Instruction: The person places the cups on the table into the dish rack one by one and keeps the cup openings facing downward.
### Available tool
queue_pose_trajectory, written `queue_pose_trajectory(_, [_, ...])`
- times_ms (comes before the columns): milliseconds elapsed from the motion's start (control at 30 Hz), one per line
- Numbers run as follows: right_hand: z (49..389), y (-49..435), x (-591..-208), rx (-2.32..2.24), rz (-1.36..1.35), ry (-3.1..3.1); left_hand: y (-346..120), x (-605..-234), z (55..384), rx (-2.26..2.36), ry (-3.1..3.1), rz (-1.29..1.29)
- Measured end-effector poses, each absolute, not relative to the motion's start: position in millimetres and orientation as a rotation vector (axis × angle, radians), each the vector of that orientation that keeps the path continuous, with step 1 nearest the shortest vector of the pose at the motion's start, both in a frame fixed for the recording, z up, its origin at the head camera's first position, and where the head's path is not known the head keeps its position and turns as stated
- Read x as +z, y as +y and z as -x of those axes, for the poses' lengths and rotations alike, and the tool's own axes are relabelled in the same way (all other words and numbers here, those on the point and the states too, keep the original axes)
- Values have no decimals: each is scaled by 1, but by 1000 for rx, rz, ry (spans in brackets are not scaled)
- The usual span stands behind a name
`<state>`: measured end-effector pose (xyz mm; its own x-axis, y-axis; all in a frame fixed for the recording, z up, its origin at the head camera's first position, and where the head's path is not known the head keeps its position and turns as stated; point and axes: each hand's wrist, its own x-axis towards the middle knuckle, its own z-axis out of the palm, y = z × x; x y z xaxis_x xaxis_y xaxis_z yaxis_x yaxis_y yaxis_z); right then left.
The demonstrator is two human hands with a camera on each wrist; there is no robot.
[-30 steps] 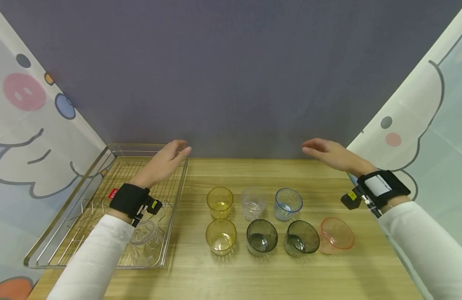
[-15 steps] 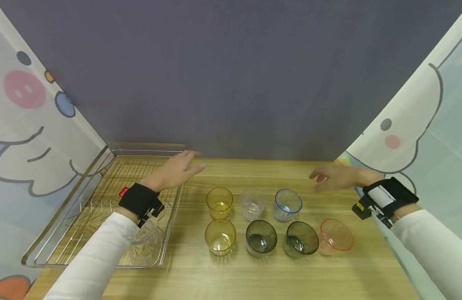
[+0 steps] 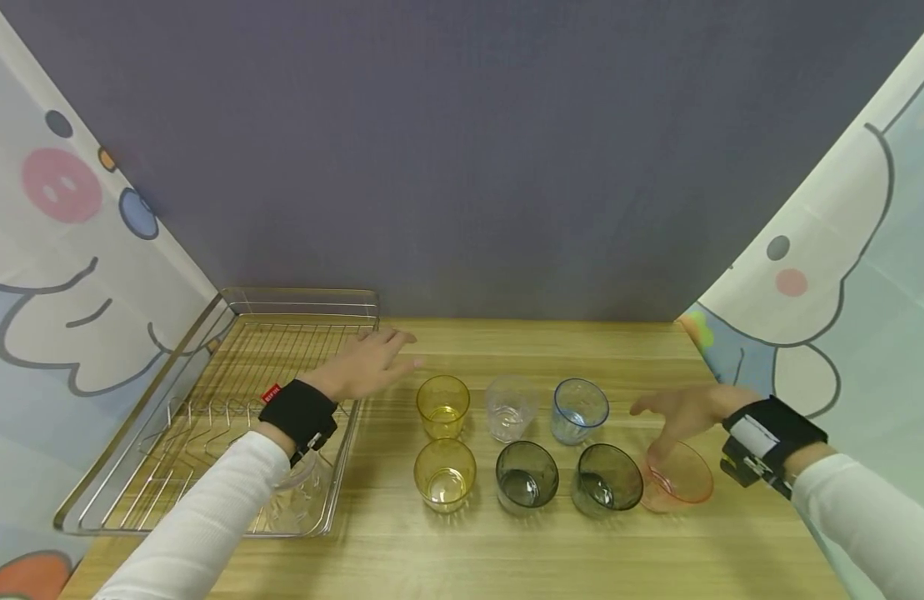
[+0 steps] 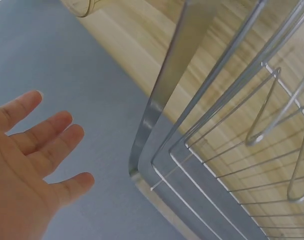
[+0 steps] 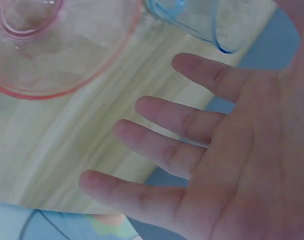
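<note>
My right hand (image 3: pixel 682 412) is over the pink glass (image 3: pixel 690 477), fingers spread; in the right wrist view the fingers (image 5: pixel 162 110) are straight and hold nothing. To its left stand a dark smoky glass (image 3: pixel 607 483), another smoky glass (image 3: pixel 526 479) and a yellow glass (image 3: pixel 445 479). Behind them are a blue-rimmed glass (image 3: pixel 579 412), a clear glass (image 3: pixel 510 408) and a second yellow glass (image 3: pixel 442 408). My left hand (image 3: pixel 366 367) hovers by the right edge of the wire rack (image 3: pixel 240 358), fingers extended, nothing held.
A clear glass (image 3: pixel 292 504) sits in the rack's front right corner, partly hidden by my left sleeve. Bent wire prongs (image 3: pixel 207 417) stand inside the rack. A grey panel (image 3: pixel 462 167) rises behind the wooden tabletop (image 3: pixel 506 550), with patterned curtains (image 3: pixel 881 333) at both sides.
My right hand has come down and toward the front, from near the back panel to the pink glass. My left hand has moved right and lower. The glasses stay put.
</note>
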<state>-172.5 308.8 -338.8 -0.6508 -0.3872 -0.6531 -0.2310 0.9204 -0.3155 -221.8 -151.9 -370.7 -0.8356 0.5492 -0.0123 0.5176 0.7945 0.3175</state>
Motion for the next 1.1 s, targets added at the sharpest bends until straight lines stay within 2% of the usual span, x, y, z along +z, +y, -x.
queue_pose_trajectory(467, [161,310,-356,-265,234,2238,-146,-374,221,493,2877,-843])
queue_pose_trajectory(733, [154,312,-367,-246,229,2218,-151,-373,223,533,2930,-692])
queue_pose_trajectory(1100, [145,310,-386,-421,167,2257,-157,-379,227,668,2917,-664])
